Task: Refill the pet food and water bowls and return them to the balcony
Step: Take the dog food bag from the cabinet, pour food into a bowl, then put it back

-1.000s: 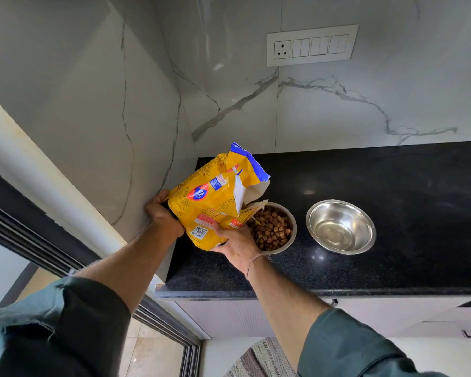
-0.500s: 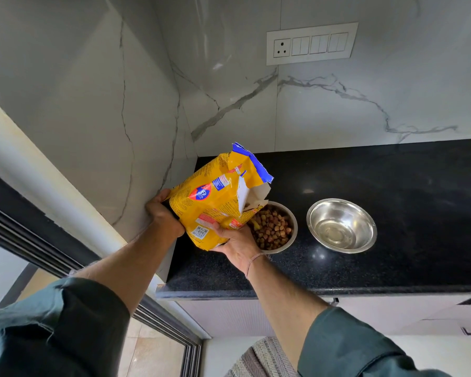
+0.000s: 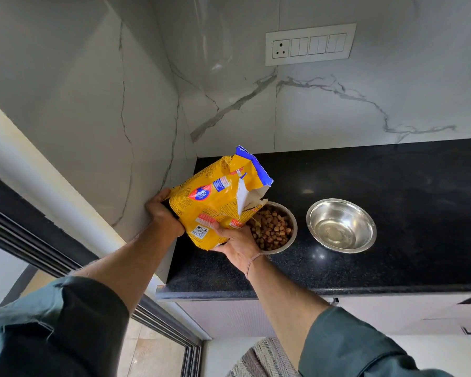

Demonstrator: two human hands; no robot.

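A yellow pet food bag (image 3: 215, 202) with a torn blue top is tilted over a steel bowl (image 3: 290, 244) filled with brown kibble (image 3: 272, 232) on the black counter. My left hand (image 3: 162, 213) grips the bag's bottom end at the left. My right hand (image 3: 235, 244) holds the bag from underneath, near its open mouth, right beside the kibble bowl. A second steel bowl (image 3: 341, 225) stands to the right with a little water in its bottom.
The black granite counter (image 3: 365, 268) ends in a front edge below the bowls and meets marble walls at the left and back. A switch panel (image 3: 310, 44) sits on the back wall. A dark sliding door frame (image 3: 38, 251) runs along the lower left; a striped mat (image 3: 264, 360) lies below.
The bag's open mouth has lifted slightly away from the kibble bowl. Both hands keep the same hold on it.
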